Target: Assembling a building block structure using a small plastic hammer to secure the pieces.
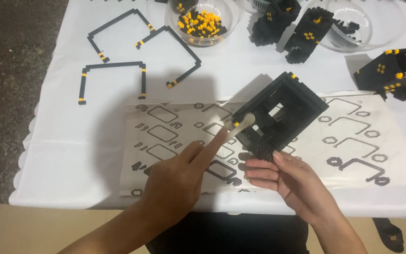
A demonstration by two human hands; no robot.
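My right hand [290, 181] grips the near corner of a black hollow frame built of small bricks [280, 115], tilted above the instruction sheet [353, 136]. My left hand [179, 181] holds a pale stick-like tool [239, 128] and presses its tip against the frame's left edge, where a tiny yellow brick [236, 124] sits. The frame has a square opening in its middle and a yellow brick on its top corner.
Three thin black open frames with yellow ends [113, 77] lie at the back left on the white tablecloth [57, 141]. A clear bowl of yellow and black bricks [202, 22], a second bowl [363, 26] and built black blocks [400, 73] stand behind.
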